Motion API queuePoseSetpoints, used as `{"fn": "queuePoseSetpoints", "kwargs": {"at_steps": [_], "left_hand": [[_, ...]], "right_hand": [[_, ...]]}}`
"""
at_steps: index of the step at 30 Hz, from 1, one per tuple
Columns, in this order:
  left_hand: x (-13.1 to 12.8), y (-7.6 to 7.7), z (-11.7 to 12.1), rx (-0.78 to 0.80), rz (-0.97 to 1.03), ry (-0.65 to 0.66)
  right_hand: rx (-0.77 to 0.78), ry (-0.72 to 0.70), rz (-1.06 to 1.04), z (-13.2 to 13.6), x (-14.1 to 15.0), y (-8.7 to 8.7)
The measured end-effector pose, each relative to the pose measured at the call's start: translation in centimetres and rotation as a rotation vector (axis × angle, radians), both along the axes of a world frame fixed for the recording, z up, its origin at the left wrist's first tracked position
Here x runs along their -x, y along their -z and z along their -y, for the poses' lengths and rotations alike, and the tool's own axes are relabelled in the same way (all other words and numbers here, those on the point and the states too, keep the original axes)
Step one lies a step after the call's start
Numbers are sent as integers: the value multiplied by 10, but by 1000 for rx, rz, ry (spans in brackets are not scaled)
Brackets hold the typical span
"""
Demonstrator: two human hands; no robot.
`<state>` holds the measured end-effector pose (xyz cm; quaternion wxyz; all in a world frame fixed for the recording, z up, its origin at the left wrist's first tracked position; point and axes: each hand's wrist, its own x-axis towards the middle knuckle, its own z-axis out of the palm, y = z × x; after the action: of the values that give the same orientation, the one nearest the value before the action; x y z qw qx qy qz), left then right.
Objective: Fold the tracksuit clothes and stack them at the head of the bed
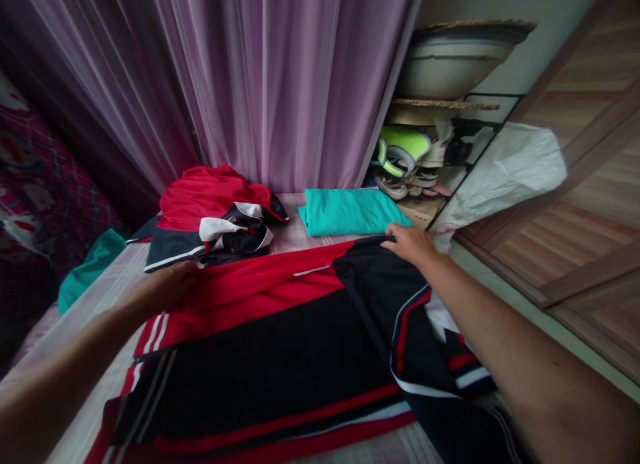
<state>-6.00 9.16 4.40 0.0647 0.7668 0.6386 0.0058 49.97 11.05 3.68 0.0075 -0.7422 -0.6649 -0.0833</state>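
Note:
A navy and red jacket [270,357] with white and red stripes is spread over the bed in front of me. My right hand [411,244] pinches its dark upper corner at the right, where a navy part is folded over the body. At the upper left edge, my left hand [173,287] grips the red cloth; its fingertips are dim and partly hidden. Just beyond that hand lies a second garment [200,201], red and navy with a white-edged collar, loosely heaped. A folded teal cloth [350,212] rests beyond the jacket, near my right hand.
A purple curtain [280,84] hangs behind the bed [290,204]. At the right stand a rack with shoes [425,174], a large pale basin [450,64], a white plastic bag [505,177] and wooden doors [575,204]. Another teal cloth [93,271] lies at the left edge.

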Motion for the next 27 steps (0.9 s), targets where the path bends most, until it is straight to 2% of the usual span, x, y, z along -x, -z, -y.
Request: {"fn": "queuePoseSetpoints", "kwargs": {"at_steps": [2, 4, 7, 9, 12, 15, 17, 20, 23, 25, 27], "left_hand": [[-10, 3, 0, -12, -111, -14], [-18, 4, 7, -97, -203, -36], [-23, 4, 26, -241, -187, 50], [-23, 7, 40, -234, -103, 154], [-20, 13, 56, -131, -30, 231], [-18, 16, 61, -85, -35, 202], [-18, 12, 60, -68, -44, 185], [-18, 2, 58, -94, -34, 165], [-17, -4, 59, -165, -47, 151], [-15, -2, 61, -145, -86, 188], [-13, 3, 63, -98, -124, 208]], "right_hand": [[75, -9, 35, 1, 14, 8], [58, 6, 25, 1, 22, 10], [-83, -49, -63, 9, 27, -1], [-117, -136, -144, 24, 33, -13], [50, -222, -280, 63, 58, -24], [307, -267, -322, 104, 89, -20], [347, -280, -278, 123, 103, -14], [284, -279, -272, 136, 108, -18], [262, -311, -420, 143, 103, -32], [370, -383, -475, 147, 99, -37], [578, -441, -512, 147, 95, -36]]}}
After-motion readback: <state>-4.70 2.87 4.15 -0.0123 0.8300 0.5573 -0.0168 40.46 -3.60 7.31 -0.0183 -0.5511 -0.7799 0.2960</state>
